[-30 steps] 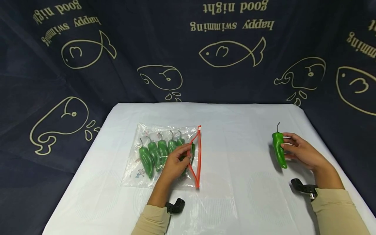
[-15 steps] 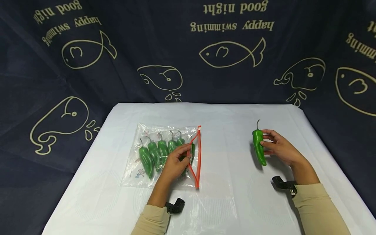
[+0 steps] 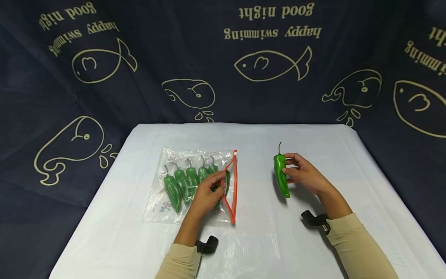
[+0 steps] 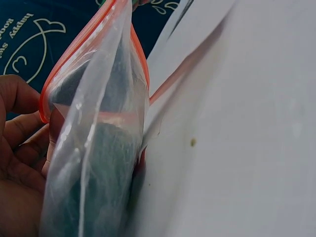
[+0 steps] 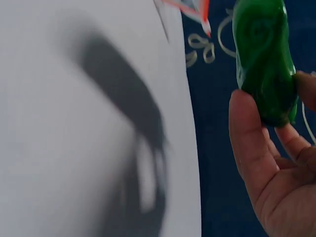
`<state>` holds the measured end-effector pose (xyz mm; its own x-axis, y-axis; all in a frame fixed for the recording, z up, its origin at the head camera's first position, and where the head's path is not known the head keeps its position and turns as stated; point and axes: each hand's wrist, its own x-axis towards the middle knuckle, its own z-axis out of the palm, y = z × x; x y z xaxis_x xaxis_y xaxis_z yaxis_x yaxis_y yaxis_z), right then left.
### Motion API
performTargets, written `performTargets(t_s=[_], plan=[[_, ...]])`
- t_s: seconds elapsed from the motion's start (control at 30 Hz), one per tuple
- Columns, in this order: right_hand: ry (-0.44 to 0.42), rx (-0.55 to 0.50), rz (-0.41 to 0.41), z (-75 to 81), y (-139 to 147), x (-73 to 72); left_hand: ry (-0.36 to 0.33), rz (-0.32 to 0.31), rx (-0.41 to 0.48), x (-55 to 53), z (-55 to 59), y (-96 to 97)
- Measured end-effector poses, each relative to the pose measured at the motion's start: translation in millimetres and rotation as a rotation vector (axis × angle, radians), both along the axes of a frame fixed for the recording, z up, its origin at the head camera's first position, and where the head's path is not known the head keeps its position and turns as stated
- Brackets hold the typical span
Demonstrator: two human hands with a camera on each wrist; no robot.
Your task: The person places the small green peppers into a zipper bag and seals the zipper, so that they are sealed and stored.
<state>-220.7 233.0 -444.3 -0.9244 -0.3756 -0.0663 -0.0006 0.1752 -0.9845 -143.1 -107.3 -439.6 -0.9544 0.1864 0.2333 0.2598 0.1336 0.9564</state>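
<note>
A clear zip bag [image 3: 156, 211] with a red seal lies on the table's left half, its mouth spread apart toward the right. Several green peppers [image 3: 172, 193] show through the plastic side by side. My left hand [image 3: 205, 195] pinches the upper edge of the bag's mouth; in the left wrist view the red rim [image 4: 45, 91] runs up from those fingers. To the right of the bag, my right hand [image 3: 304, 176] grips one green pepper [image 3: 281, 176] between thumb and fingers, stem pointing away. That pepper [image 5: 264, 59] is raised above the table in the right wrist view.
A white cloth [image 3: 251, 248] covers the table. Behind it hangs a dark blue curtain [image 3: 195, 42] printed with fish and whales. Each wrist carries a black camera mount [image 3: 208, 245].
My right hand has carried the green pepper leftward, much closer to the bag's mouth. The left hand and the bag have stayed in place.
</note>
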Motion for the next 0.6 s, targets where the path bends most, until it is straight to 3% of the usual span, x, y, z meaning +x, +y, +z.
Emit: performTargets(t_s=[0.6], plan=[[-0.142, 0.01, -0.022, -14.3, -112.0, 15.4, -0.002, 0.009, -0.007, 0.1, -1.8, 0.7]])
